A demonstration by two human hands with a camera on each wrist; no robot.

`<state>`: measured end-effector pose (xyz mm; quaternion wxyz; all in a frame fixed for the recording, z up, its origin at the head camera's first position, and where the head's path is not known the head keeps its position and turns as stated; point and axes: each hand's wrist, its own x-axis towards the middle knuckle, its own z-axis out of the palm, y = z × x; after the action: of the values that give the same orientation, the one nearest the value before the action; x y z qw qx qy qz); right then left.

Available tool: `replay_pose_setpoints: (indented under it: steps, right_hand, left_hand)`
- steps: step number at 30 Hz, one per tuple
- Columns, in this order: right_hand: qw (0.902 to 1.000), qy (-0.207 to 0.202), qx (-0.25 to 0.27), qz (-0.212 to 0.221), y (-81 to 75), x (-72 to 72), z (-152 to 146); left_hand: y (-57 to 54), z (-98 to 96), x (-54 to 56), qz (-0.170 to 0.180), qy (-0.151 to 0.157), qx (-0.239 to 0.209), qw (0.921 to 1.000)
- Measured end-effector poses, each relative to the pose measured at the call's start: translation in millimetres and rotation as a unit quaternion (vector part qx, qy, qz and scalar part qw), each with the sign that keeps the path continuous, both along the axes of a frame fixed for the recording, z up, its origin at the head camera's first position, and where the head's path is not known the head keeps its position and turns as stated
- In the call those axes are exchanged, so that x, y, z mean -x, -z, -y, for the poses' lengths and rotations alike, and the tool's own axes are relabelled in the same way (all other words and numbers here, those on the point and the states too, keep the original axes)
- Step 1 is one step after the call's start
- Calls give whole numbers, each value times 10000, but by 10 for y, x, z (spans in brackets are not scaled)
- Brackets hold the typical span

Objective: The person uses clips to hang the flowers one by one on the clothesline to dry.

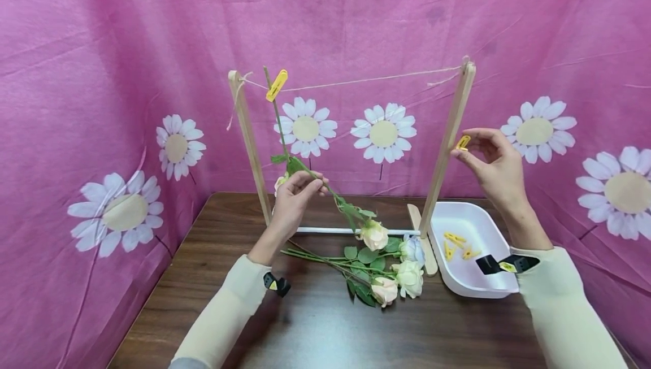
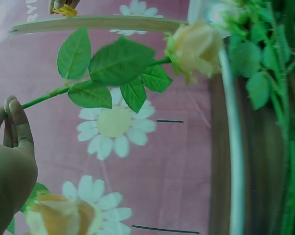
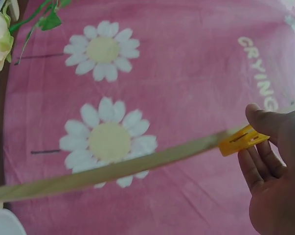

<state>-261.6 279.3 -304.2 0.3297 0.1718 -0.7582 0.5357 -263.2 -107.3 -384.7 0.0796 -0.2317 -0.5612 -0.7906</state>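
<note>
My left hand (image 1: 297, 196) pinches the green stem of a cream-peach rose (image 1: 374, 235), whose bloom points down and right. In the left wrist view its leaves and bloom (image 2: 193, 49) show in full. Between thumb and fingers, my right hand (image 1: 500, 168) pinches a yellow clothespin (image 1: 463, 143) beside the frame's right post; the right wrist view shows the same clothespin (image 3: 242, 141) up close. Another yellow clothespin (image 1: 277, 85) clips a second rose's stem (image 1: 278, 123) to the string (image 1: 366, 81) near its left end. That rose's bloom hangs down, partly hidden behind my left hand.
A wooden frame with a left post (image 1: 249, 140) and right post (image 1: 450, 143) carries the string; a white bar (image 1: 325, 231) joins them low down. Several roses (image 1: 408, 278) lie on the brown table (image 1: 213, 301). A white basin (image 1: 500, 284) at right holds several yellow clothespins (image 1: 454, 239).
</note>
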Motion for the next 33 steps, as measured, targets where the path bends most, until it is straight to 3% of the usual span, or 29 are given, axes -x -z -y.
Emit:
replay_pose_setpoints:
  steps: [5,10,13,22,33]
  right_hand:
    - [9986,-266,223,-394,-124,-68,114]
    - [9935,-869,430,-596,-193,-100,261]
    - [9904,-1193,395,-579,-212,-110,372]
    - [9886,-1456,-137,-353,-309,-78,740]
    - [9745,-2215,-102,-335,-462,14,1134]
  left_hand:
    - [-193,-39,57,-277,-146,-387,9988]
    - [-393,-88,123,-563,-279,-537,9966]
    - [-501,-112,164,-711,-359,-507,9955]
    - [-801,-159,265,-1083,-675,-297,9914]
    - [-1132,-183,394,-968,-453,-424,9934]
